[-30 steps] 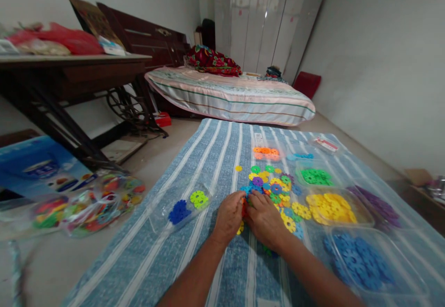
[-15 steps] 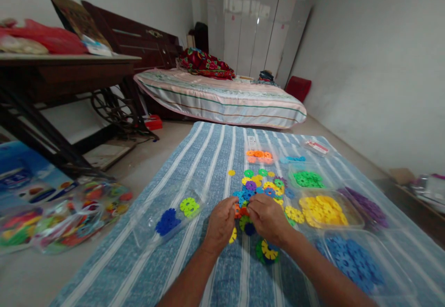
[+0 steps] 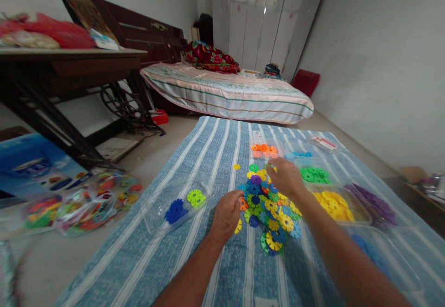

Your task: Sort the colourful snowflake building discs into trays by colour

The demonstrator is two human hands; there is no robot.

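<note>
A colourful cluster of notched plastic discs (image 3: 273, 207), many slotted into one another, lies on the striped cloth in the middle of the head view. At its left edge my left hand (image 3: 226, 213) is closed, thumb and fingers pinching by an orange disc (image 3: 243, 203). My right hand (image 3: 287, 176) is over the far side of the cluster, slightly smeared, its fingers curled together on a small green disc (image 3: 269, 165) that they partly cover. A purple disc (image 3: 256, 179) and another green disc (image 3: 253, 167) lie between the hands.
Clear boxes on the right hold orange discs (image 3: 264, 150), green discs (image 3: 315, 175), yellow discs (image 3: 334, 206), purple discs (image 3: 373, 203) and blue discs (image 3: 370, 253). Left stands a clear box (image 3: 158, 226) with dark blue and lime discs. Bags of pieces (image 3: 86, 205) lie on the floor.
My right hand has left the left one and moved away from me to the far edge of the cluster, uncovering more discs. My left hand stays at the left edge. The view has shifted slightly.
</note>
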